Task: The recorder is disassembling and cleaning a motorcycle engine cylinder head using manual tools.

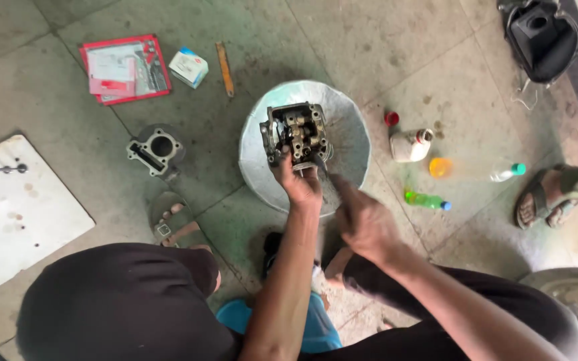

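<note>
I hold a grimy metal engine part point(296, 134), blocky and full of recesses, over a dented silvery metal basin point(352, 127). My left hand point(300, 184) grips its lower edge, fingers wrapped tight; its open face tilts up toward me, long axis roughly upright. My right hand point(364, 224) is curled around a thin dark tool point(324, 168) touching the part. Around me lies stained concrete floor point(249, 40), with a ribbed metal cylinder point(157, 150) left and a white bottle point(411, 144) right.
</note>
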